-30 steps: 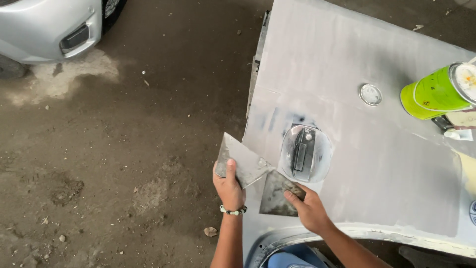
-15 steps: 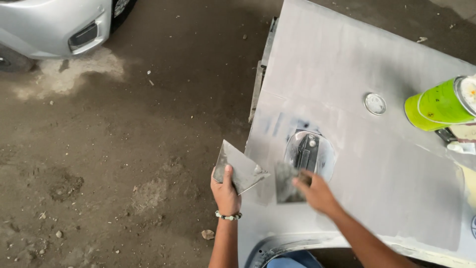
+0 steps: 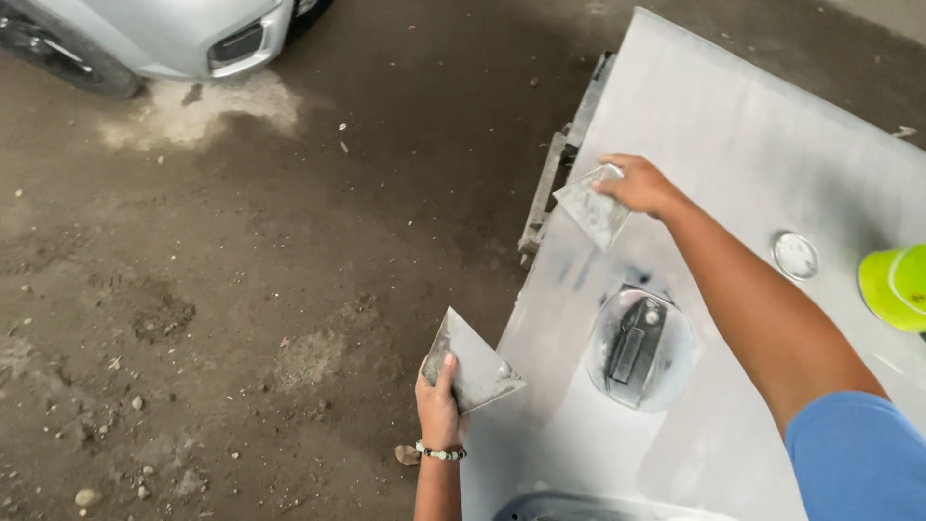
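Grey flat metal spreader (image 3: 592, 206) is pressing on the upper left of the grey primed car panel (image 3: 733, 145), right hand (image 3: 637, 183) closing round its top edge. Left hand (image 3: 439, 405) is gripping a second grey putty-smeared mixing plate (image 3: 475, 365) off the panel's edge, over the dirt floor (image 3: 241, 318). Risk, prob.: plate is tilting, so filler could be sliding off. Count: 2 blades, 2 hands, 1 panel, 1 door handle recess (image 3: 639, 345).

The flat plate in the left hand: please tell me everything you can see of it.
The flat plate is thin, grey and roughly four-cornered, smeared with pale filler, with a small blob near its right corner. It looks like metal. The left hand holds its lower edge, thumb on top, tilted, beside the grey car panel. Nothing else touches it.
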